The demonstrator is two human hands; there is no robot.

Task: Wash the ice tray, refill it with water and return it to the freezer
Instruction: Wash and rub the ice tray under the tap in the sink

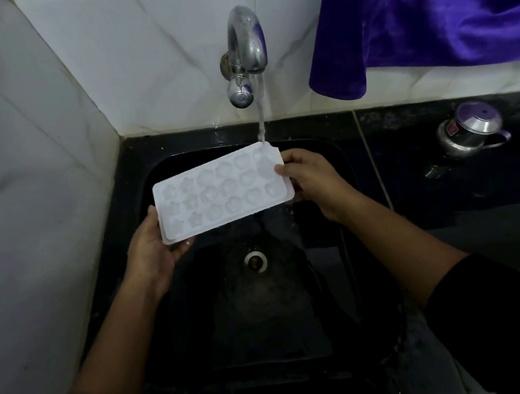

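Observation:
A white ice tray (221,191) with several shaped cavities is held level above the black sink (341,165). My left hand (151,252) grips its near left corner from below. My right hand (311,178) grips its right end, thumb on top. Water runs from the chrome tap (246,48) in a thin stream (260,120) and lands on the tray's far right corner. Drops fall from the tray's right edge into the basin.
The sink drain (255,262) lies below the tray. A steel mug with a lid (470,130) stands on the dark wet counter (451,190) at right. A purple cloth (425,6) hangs over the wall above it. White tiled walls (13,164) close the left and back.

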